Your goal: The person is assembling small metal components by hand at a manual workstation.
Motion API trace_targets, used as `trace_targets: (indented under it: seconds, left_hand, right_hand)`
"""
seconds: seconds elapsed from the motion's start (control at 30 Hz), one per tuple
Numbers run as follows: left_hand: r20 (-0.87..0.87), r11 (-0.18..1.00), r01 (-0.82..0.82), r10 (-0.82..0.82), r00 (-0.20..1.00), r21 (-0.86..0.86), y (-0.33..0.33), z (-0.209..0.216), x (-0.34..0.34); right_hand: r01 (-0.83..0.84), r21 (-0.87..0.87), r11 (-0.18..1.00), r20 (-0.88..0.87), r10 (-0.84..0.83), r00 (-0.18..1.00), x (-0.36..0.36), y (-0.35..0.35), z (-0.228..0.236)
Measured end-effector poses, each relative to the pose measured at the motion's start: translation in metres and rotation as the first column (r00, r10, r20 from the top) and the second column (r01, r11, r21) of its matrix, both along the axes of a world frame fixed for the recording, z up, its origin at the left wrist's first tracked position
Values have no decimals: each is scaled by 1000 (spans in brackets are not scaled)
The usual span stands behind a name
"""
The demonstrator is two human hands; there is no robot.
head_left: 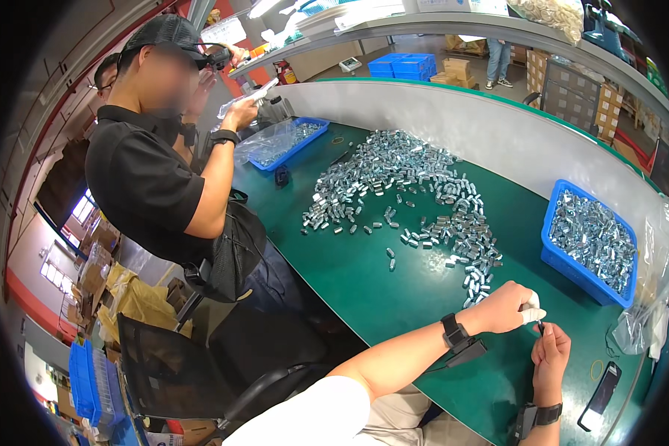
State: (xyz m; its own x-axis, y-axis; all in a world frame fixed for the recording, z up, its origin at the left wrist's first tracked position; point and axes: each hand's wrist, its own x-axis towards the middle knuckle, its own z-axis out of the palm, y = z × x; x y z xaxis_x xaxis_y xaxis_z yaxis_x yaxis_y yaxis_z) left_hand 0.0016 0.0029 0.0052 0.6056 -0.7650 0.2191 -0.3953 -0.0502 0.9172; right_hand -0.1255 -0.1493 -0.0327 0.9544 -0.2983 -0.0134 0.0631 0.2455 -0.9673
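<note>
My left hand (507,307) reaches over the green table with its fingers closed, white covers on some fingertips. It meets my right hand (550,355), whose thumb and fingers are pinched around a small dark piece (541,328); the kind of piece is too small to tell. What the left fingers hold, if anything, is hidden. Just beyond the left hand, a loose pile of small silvery metal nuts (464,238), long and barrel-like, spreads across the table. A blue bin (583,278) filled with similar metal pieces (591,238) stands to the right.
A black phone (600,396) lies right of my right forearm, near clear plastic bags (635,323). A low grey partition (513,137) borders the table's far side. At left a co-worker (156,156) holds a plastic bag beside another blue tray (290,145). A black chair (201,364) stands nearby.
</note>
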Motion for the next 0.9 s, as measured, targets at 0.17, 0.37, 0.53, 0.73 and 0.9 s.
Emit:
trace_targets:
  seconds: [0.17, 0.37, 0.53, 0.73, 0.9]
  left_hand:
    - [-14, 1000, -5, 5, 1000, 10, -1, -1, 0]
    - [-24, 1000, -1, 1, 1000, -2, -1, -2, 0]
    - [-19, 1000, 5, -6, 1000, -9, -2, -3, -1]
    - [-29, 1000, 6, -6, 1000, -1, -1, 0, -2]
    - [-29, 999, 34, -35, 999, -22, 0, -2, 1]
  right_hand:
    - [4, 12, 1000, -3, -4, 1000, 1, 1, 1]
    - [3, 16, 1000, 9, -3, 1000, 1, 0, 0]
    - [1, 23, 1000, 6, -1, 1000, 1, 0, -1]
    - [2, 25, 1000, 5, -2, 1000, -1, -1, 0]
    - [-3, -6, 1000, 4, 3, 1000, 0, 1, 0]
